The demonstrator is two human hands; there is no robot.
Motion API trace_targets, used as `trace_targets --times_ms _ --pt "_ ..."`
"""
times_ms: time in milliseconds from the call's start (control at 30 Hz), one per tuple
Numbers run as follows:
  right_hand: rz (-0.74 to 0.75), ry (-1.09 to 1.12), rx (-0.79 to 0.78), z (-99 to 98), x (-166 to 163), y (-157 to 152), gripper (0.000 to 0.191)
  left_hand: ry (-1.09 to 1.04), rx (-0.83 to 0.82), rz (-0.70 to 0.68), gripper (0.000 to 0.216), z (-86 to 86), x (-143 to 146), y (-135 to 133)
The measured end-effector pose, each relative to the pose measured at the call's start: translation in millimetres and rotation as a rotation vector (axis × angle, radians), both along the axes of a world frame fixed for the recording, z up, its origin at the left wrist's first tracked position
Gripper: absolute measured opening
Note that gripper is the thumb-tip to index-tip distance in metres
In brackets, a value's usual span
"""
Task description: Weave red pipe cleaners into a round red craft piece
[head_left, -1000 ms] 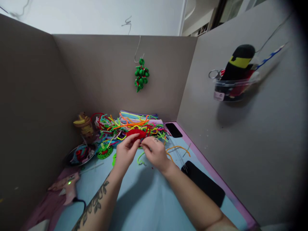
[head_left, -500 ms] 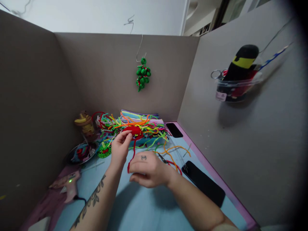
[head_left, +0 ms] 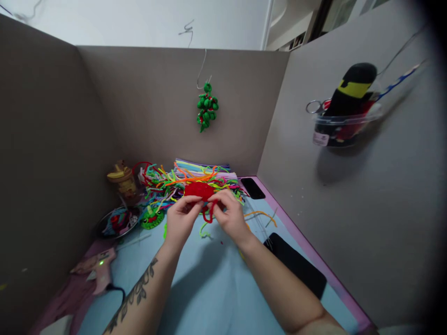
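Observation:
A fuzzy red piece (head_left: 199, 190), seemingly made of coiled pipe cleaner, is held up in front of the heap of pipe cleaners. My left hand (head_left: 183, 216) pinches its lower edge between thumb and fingers. Close beside it, my right hand (head_left: 228, 214) is closed on the red pipe cleaner tail (head_left: 208, 215), which bends into a loop below the piece. The fingertips of both hands nearly meet, and they hide where the tail joins the piece.
Behind the hands lies a heap of multicoloured pipe cleaners (head_left: 167, 179). A green pipe-cleaner figure (head_left: 152, 217), a dark bowl (head_left: 104, 231) and a pink glue gun (head_left: 103, 272) are at left. Two black phone-like slabs (head_left: 296, 265) lie right. A green ornament (head_left: 207, 108) hangs on the back panel.
My right hand has moved up and away from me, bringing the red tail to the piece beside my left hand. The tail, hanging long before, is now looped. The piece has shifted slightly right.

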State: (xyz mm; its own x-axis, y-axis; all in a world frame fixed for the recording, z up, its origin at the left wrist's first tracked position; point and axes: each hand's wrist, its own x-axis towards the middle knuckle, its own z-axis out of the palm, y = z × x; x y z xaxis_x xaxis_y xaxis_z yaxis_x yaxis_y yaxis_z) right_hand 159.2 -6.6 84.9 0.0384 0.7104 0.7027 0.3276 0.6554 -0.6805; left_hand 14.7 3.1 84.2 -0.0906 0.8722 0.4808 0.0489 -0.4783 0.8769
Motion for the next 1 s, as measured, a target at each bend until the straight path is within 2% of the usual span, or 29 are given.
trace_targets --times_ms 167,367,500,600,767,1000 --pt "0.002 -0.021 0.000 2.0 -2.7 -2.4 0.004 -0.070 -0.027 0.006 0.019 -0.6 4.5 -2.0" --pt "-0.057 -0.005 0.005 1.8 -1.4 -1.0 0.010 -0.142 -0.057 0.000 0.020 -1.2 9.0 -2.7" --pt "-0.129 0.066 -0.053 1.1 1.5 2.2 0.004 -0.217 -0.058 0.022 0.022 -3.5 9.4 0.1" --pt "-0.135 0.098 -0.095 0.7 2.6 3.5 0.006 -0.265 -0.046 0.034 0.022 -5.7 9.5 1.5" --pt "-0.097 0.162 -0.175 -1.3 1.4 4.0 0.010 -0.267 -0.007 0.080 0.017 -6.1 10.7 -0.5" --pt "-0.160 0.154 -0.125 0.2 -3.8 -1.3 0.010 -0.227 0.050 0.169 0.014 -6.6 13.7 -6.4"
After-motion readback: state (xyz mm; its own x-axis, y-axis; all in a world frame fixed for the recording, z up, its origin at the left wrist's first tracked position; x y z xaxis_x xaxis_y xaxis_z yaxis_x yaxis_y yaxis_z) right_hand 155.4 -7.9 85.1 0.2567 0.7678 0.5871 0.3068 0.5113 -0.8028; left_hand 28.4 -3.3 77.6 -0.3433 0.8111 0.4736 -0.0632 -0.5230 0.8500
